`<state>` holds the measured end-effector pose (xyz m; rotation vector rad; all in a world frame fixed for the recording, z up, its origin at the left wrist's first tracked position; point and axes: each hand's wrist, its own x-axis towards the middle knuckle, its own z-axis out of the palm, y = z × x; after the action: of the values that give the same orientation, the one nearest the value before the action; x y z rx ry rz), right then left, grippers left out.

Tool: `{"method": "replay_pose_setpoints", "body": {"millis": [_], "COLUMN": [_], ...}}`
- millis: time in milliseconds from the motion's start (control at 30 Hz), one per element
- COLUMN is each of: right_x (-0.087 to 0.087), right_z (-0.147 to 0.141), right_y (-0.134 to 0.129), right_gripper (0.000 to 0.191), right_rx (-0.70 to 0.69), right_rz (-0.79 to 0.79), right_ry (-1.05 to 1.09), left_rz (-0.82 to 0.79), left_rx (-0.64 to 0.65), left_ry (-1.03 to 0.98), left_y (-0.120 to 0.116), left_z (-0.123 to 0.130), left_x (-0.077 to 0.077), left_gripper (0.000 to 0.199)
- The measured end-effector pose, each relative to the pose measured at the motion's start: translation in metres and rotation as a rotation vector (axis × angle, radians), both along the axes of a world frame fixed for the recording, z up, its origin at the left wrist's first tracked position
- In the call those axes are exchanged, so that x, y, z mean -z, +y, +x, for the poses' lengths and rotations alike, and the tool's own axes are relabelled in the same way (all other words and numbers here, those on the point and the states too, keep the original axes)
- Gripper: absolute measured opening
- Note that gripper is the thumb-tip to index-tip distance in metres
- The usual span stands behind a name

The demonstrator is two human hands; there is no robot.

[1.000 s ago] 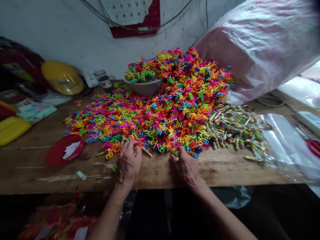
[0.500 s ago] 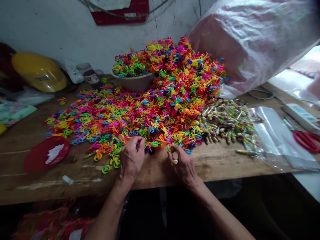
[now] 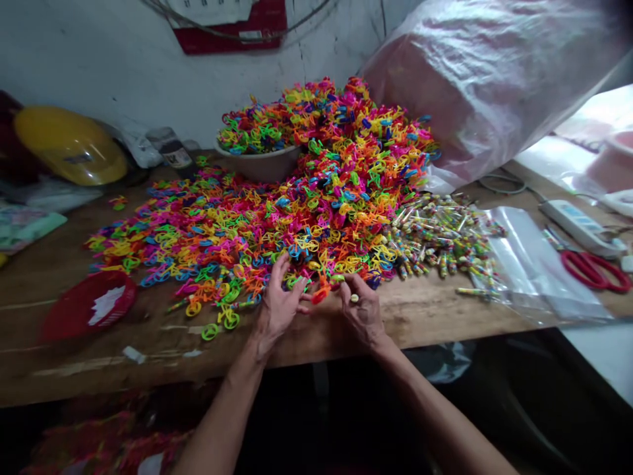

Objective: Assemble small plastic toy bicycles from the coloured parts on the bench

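Pale wall (image 3: 123,59) across the upper frame, wood table (image 3: 420,323) below. Upper left: yellow helmet (image 3: 72,145), w/ a dark jar (image 3: 171,153) to its right. Lower left: red dish (image 3: 62,313) holding white slips (image 3: 107,303); green wheel pc (image 3: 210,332) lies right of it, on bare wood. Upper ctr: red-backed calendar (image 3: 232,34) on the wall. Ctr: big heap (image 3: 316,198) of multicol. plastic pcs, spread wide, w/ a filled bowl (image 3: 264,166) at its upper left. Lower ctr: left hand (image 3: 283,300) open, fingers apart, at the heap's front edge; red pc (image 3: 320,293) by its fingertips, contact hard to tell. Just right, right hand (image 3: 363,313) is curled closed, gripping a small pale-tipped pc (image 3: 355,299). Ctr right: pile of patterned tubes (image 3: 440,234) beside the heap; big plastic bag (image 3: 484,86) upper right. Far right, mid-height: clear pouches (image 3: 539,264), then white pwr strip (image 3: 576,225) & red-handled scissors (image 3: 593,270) below it.
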<state>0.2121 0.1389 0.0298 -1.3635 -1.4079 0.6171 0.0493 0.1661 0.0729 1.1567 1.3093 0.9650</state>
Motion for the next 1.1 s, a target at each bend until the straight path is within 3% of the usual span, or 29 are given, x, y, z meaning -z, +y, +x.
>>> {"method": "replay_pose_setpoints", "body": {"millis": [133, 200, 267, 333, 400, 500, 633, 700, 800, 900, 1100], "right_x": [-0.002, -0.007, -0.013, -0.018, -0.023, -0.027, -0.026, -0.021, -0.011, -0.006, -0.014], "right_z": [0.004, 0.005, 0.004, 0.002, 0.0, 0.0, 0.001, 0.003, 0.007, 0.012, 0.014], "right_y": [0.007, 0.008, 0.007, 0.006, 0.004, 0.002, 0.003, 0.004, 0.0, -0.01, -0.022], "right_gripper": [0.018, 0.017, 0.019, 0.02, 0.02, 0.02, 0.019, 0.02, 0.031, 0.036, 0.044], "right_rx": [0.03, -0.013, -0.058, -0.091, -0.111, -0.127, -0.249, -0.253, -0.203, -0.265, -0.479], "right_rz": [0.07, 0.14, 0.176, 0.191, 0.205, 0.213, 0.179, 0.148, -0.013, -0.141, -0.207], "right_ry": [0.088, 0.111, 0.143, 0.152, 0.15, 0.167, 0.18, 0.113, -0.121, -0.285, -0.235], "left_rz": [0.136, 0.122, -0.054, -0.259, -0.375, -0.458, -0.478, -0.45, -0.431, -0.448, -0.476], "left_rx": [-0.07, -0.068, 0.058, 0.21, 0.27, 0.296, 0.404, 0.371, 0.201, 0.089, -0.02], "left_ry": [0.312, 0.36, 0.201, -0.101, -0.356, -0.548, -0.659, -0.638, -0.591, -0.576, -0.591], "left_y": [-0.008, -0.012, -0.016, -0.019, -0.022, -0.025, -0.025, -0.025, -0.025, -0.027, -0.034], "left_z": [-0.004, -0.003, 0.001, 0.006, 0.01, 0.011, 0.009, 0.008, 0.007, 0.005, 0.008], "left_x": [-0.007, -0.014, -0.021, -0.024, -0.022, -0.016, -0.009, -0.007, -0.003, 0.003, 0.011], "left_gripper": [0.04, 0.033, 0.041, 0.042, 0.037, 0.032, 0.023, 0.02, 0.021, 0.017, 0.016]}}
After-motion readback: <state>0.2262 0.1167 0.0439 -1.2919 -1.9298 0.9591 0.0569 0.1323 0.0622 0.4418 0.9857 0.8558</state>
